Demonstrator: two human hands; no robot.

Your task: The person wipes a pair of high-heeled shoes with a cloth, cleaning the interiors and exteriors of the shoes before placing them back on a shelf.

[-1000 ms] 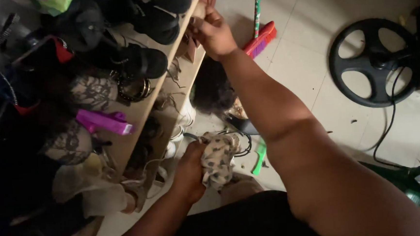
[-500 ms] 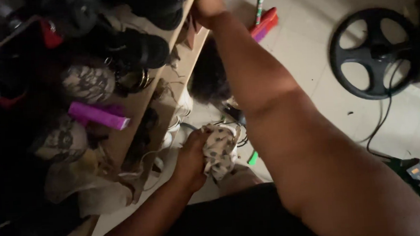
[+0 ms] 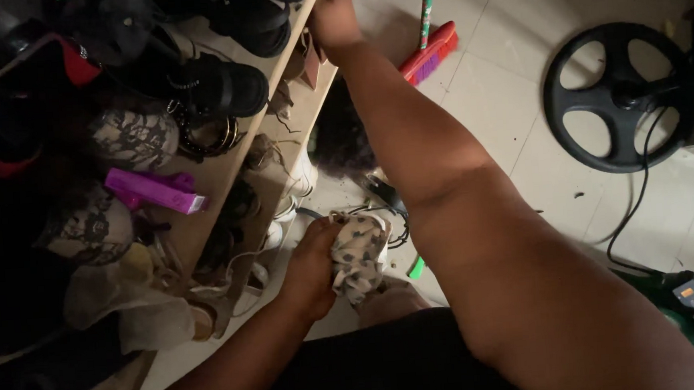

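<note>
Wooden shelf (image 3: 225,166) crowded with shoes (image 3: 220,82)

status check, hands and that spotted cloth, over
Left hand gripping spotted cloth low beside shoe rack. Right hand up on rack's top edge. Black cord tangled right beside cloth.

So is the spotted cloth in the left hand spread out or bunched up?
Bunched up: the spotted cloth sits crumpled in a wad, gripped by the left hand beside the shoe rack.
</note>
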